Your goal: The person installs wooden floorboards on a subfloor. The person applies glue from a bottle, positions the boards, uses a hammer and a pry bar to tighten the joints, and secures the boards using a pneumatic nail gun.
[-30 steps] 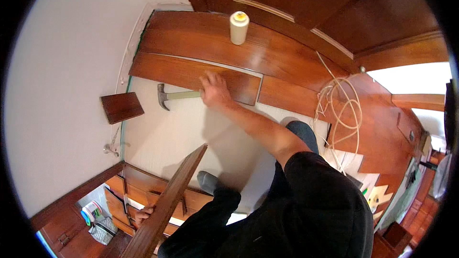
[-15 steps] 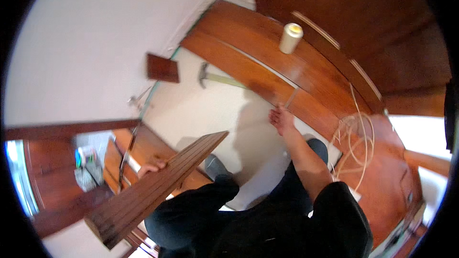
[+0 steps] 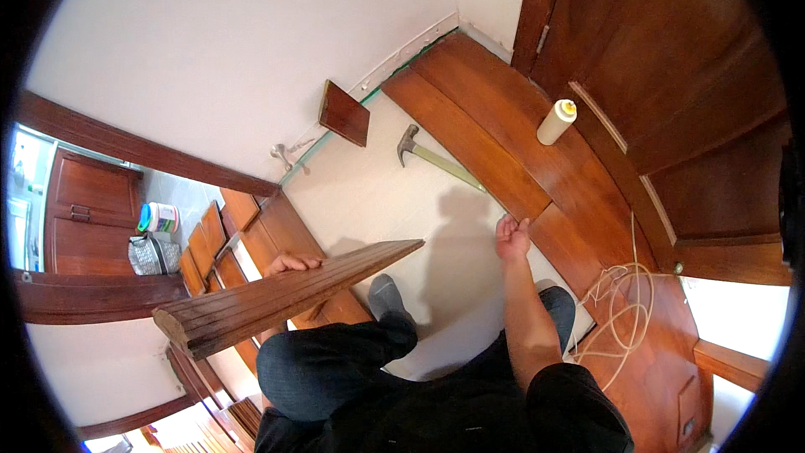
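Note:
My left hand (image 3: 292,262) grips a long wooden floorboard (image 3: 293,294) by its far edge, with the board tilted and its grooved face showing. My right hand (image 3: 512,239) is beside the near edge of the laid floorboards (image 3: 482,138), fingers partly curled and nothing visible in them; whether the fingertips touch the edge I cannot tell. A claw hammer (image 3: 443,169) with a pale green handle lies on the pale subfloor (image 3: 369,189), its handle end against the laid boards. Farther right, a cream bottle (image 3: 557,123) with a yellow top stands on those boards.
A short board piece (image 3: 344,113) leans by the white wall, near a metal doorstop (image 3: 285,153). Coiled cord (image 3: 620,310) lies at the right by the wooden door (image 3: 654,92). Loose boards (image 3: 205,243), a bucket (image 3: 159,217) and a grey bag (image 3: 154,253) are at the left.
The whole view has shifted, bringing the scene rightward and down. The light strip along the laid boards' seam and the gap at their end joint no longer show. My left hand still holds the floorboard.

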The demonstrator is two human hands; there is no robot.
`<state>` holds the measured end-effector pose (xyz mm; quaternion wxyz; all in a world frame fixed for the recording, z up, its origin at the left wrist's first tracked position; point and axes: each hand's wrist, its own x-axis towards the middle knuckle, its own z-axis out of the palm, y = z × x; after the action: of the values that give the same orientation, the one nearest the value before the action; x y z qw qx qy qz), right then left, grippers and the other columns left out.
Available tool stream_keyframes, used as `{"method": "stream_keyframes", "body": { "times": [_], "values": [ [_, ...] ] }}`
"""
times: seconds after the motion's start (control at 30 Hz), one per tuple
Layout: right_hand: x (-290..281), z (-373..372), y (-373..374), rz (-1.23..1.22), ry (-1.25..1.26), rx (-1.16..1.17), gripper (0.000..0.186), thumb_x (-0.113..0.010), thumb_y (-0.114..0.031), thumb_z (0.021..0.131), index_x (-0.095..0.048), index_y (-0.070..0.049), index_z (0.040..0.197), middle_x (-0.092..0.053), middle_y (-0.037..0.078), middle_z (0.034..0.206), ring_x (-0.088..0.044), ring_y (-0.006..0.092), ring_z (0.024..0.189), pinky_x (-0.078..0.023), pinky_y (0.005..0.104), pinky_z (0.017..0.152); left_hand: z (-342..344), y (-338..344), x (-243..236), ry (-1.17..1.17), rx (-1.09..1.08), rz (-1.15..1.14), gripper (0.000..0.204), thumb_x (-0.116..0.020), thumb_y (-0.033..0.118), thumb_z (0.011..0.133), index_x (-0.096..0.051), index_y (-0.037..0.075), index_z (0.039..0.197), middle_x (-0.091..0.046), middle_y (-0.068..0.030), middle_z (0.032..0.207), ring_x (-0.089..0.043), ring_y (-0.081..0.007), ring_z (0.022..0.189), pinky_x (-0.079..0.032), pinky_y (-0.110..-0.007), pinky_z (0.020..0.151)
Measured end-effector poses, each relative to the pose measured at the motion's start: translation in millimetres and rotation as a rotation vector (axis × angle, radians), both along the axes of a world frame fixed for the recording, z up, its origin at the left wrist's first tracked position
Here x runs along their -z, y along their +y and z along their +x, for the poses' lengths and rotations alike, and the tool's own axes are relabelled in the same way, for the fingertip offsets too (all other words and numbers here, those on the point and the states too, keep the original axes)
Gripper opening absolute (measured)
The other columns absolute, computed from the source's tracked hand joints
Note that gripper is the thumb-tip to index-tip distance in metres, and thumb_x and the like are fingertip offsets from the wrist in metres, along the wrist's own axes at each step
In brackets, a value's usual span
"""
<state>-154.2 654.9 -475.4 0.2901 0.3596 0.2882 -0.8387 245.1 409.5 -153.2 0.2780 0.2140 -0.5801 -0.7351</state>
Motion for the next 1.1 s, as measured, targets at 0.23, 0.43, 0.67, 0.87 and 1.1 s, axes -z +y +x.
{"method": "stream_keyframes", "body": {
  "times": [0.23,0.43,0.67,0.87,1.1],
  "values": [
    [-18,1,3,0.055,-0.074,-0.063,0.043,-0.044,-0.043,0.108,-0.055,-0.004,0.122,-0.069,0.011,0.108,-0.068,0.0231,0.095,-0.06,0.0375,0.087,6,-6,21,-0.043,-0.043,-0.091,0.024,-0.08,0.018,0.09,-0.06,0.009,0.1,-0.072,-0.0106,0.107,-0.068,-0.0262,0.109,-0.053,-0.044,0.1],
    [-27,2,0,0.227,0.017,-0.236,0.064,-0.037,-0.059,0.106,-0.051,-0.001,0.132,-0.069,0.014,0.117,-0.067,0.0269,0.094,-0.057,0.0396,0.076,0,-12,30,0.012,0.008,-0.118,0.026,-0.081,0.018,0.089,-0.059,0.008,0.1,-0.072,-0.0111,0.106,-0.068,-0.0255,0.108,-0.054,-0.043,0.1],
    [-37,14,2,0.224,0.034,-0.259,0.063,-0.039,-0.059,0.105,-0.052,-0.001,0.125,-0.068,0.015,0.117,-0.067,0.0274,0.099,-0.058,0.0401,0.088,2,-11,27,-0.04,-0.021,-0.089,0.022,-0.077,0.018,0.092,-0.059,0.008,0.101,-0.072,-0.0133,0.111,-0.068,-0.0261,0.11,-0.055,-0.042,0.099],
    [-27,65,30,0.374,0.184,-0.65,0.046,-0.046,-0.048,0.107,-0.057,-0.004,0.114,-0.07,0.012,0.107,-0.068,0.0254,0.091,-0.057,0.0377,0.08,14,-10,32,0.008,-0.046,0.038,0.022,-0.076,0.018,0.093,-0.059,0.007,0.103,-0.072,-0.0132,0.113,-0.068,-0.0258,0.113,-0.055,-0.042,0.1],
    [-15,55,37,0.49,0.398,-0.77,0.029,-0.055,-0.034,0.105,-0.059,-0.005,0.108,-0.07,0.012,0.087,-0.067,0.0202,0.067,-0.055,0.0318,0.061,-10,0,29,-0.054,-0.05,-0.158,0.026,-0.076,0.013,0.092,-0.057,0.006,0.108,-0.07,-0.0122,0.113,-0.066,-0.0235,0.111,-0.055,-0.039,0.098]
  ]
}}
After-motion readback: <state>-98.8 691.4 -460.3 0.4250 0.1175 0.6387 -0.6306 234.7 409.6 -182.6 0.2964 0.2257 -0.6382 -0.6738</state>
